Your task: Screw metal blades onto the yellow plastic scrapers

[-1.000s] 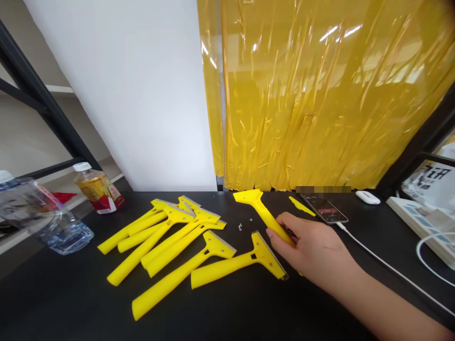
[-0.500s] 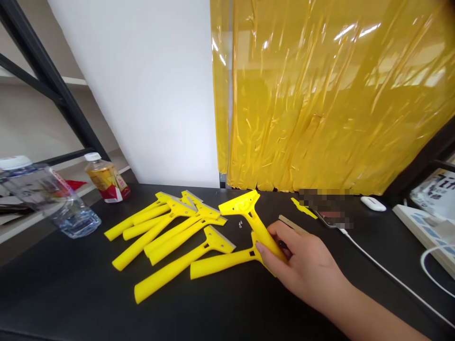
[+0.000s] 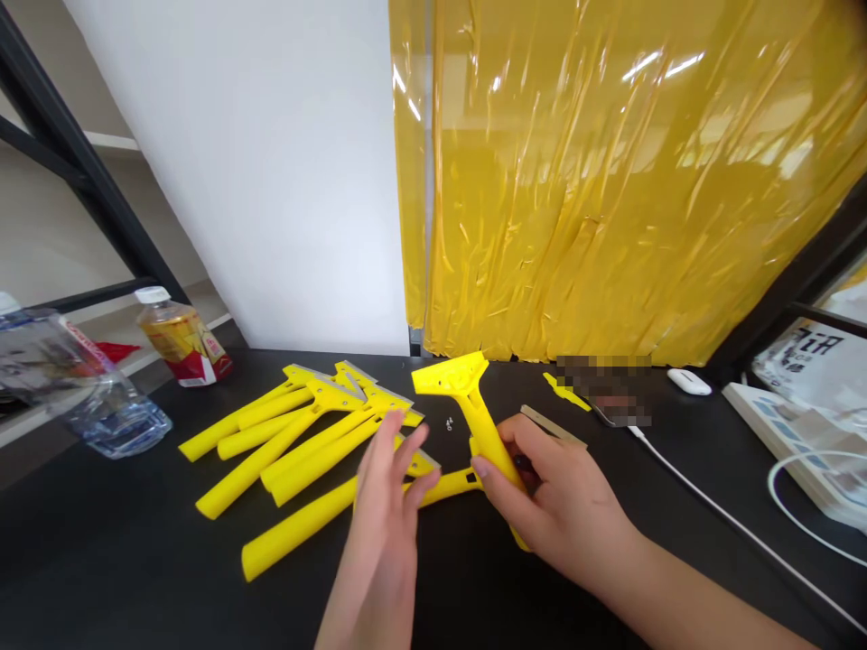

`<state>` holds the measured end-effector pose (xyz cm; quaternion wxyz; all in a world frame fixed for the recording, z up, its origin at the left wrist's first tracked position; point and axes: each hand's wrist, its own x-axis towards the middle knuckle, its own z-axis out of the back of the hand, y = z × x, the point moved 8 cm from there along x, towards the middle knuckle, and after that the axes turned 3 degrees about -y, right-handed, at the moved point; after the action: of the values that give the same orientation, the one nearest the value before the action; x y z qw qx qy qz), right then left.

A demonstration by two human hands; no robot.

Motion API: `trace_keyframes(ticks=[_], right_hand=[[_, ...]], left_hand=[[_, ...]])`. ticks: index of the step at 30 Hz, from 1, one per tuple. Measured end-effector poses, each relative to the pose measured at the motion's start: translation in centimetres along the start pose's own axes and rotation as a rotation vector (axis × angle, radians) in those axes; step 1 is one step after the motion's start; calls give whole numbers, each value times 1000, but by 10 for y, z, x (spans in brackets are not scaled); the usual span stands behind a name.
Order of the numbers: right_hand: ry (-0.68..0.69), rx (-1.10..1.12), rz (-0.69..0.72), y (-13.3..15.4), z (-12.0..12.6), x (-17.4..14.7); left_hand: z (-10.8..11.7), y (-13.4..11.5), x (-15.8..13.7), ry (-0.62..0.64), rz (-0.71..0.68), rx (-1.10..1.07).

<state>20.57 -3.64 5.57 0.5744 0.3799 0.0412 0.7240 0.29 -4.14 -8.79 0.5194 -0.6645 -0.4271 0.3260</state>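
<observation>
My right hand (image 3: 562, 492) is closed round the handle of a yellow scraper (image 3: 486, 429), its wide head raised and pointing away from me. Something small and dark shows between the curled fingers, mostly hidden. Under that hand lies another yellow scraper (image 3: 447, 486), partly covered. My left hand (image 3: 387, 524) is open, fingers spread, in front of a scraper with a metal blade (image 3: 298, 531). Further left, several bladed yellow scrapers (image 3: 318, 397) lie in an overlapping group. Tiny metal screws (image 3: 448, 422) rest beside the raised head. Just behind my right hand is a flat blade strip (image 3: 552, 424).
A flat yellow piece (image 3: 566, 392) lies beside a phone (image 3: 613, 411) with a white cable (image 3: 704, 506). A white earphone case (image 3: 689, 382) and a power strip (image 3: 786, 451) are at right. Two bottles, one clear (image 3: 125, 424), one with a red-gold label (image 3: 190, 348), stand at left.
My left hand has come into view from below, open, in front of the nearer scrapers. My right hand keeps its hold on the raised scraper. The view has shifted slightly.
</observation>
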Motion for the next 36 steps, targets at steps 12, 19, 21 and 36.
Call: trace_keyframes(ticks=[12,19,21,36], right_hand=[[163,-530,-385,-79,32,53],[319,-649,-567,-177,20,48],[357,-646,-561,-180,15,40],[467,-540,-424,-124,15,24]], left_hand=[[-57,-105,95,-110,177,-222],[-66,-75,88,189,430,-314],[-69,-74,84,206,432,-350],[-79,-70,72,291,412,-52]])
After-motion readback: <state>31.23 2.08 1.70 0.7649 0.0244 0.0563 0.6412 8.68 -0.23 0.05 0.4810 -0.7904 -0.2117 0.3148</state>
